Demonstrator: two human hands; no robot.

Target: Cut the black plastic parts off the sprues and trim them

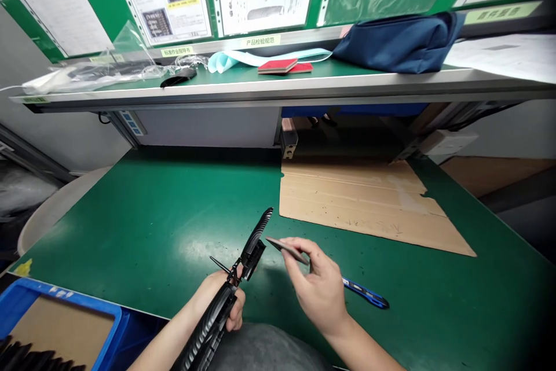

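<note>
My left hand [234, 307] is wrapped round a long black ribbed plastic part [212, 313], held tilted above the front of the green table. Its narrow ribbed tip [260, 226] points up and away from me, and thin dark prongs stick out near its middle. Between the thumb and fingers of my right hand [319, 287] is a thin, flat, grey-brown pad [289, 249]. The pad's pointed end is close to the black part, with a small gap between them. A blue utility knife [369, 294] lies on the table just right of my right hand, partly hidden behind it.
A flat cardboard sheet [347, 203] lies at the back right of the green table [174, 209]. Above it, a shelf [243, 90] carries red pads [282, 67], a dark blue pouch [399, 44] and plastic bags. A blue crate [115, 316] with black parts stands at lower left.
</note>
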